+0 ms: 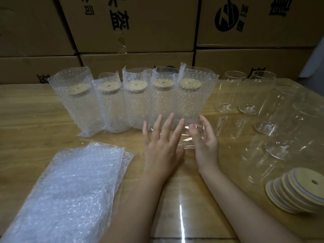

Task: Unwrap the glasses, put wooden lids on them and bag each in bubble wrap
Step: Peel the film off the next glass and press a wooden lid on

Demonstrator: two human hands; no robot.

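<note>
My left hand (162, 142) is spread flat with straight fingers against a clear plastic wrap (183, 139) held over the table's middle. My right hand (205, 137) curls its fingers and thumb round the wrap's other side. The film trails down toward me; whether a glass is inside it I cannot tell. Several glasses with wooden lids stand bagged in bubble wrap (135, 100) in a row behind my hands. Two bare glasses (231, 92) stand upright at the back right. More glasses in clear wrap (280, 120) lie at the right. A fanned stack of wooden lids (298, 192) lies at the near right.
A pile of flat bubble-wrap bags (70, 190) lies at the near left on the wooden table (26, 106). Stacked cardboard boxes (133, 25) form a wall right behind the table.
</note>
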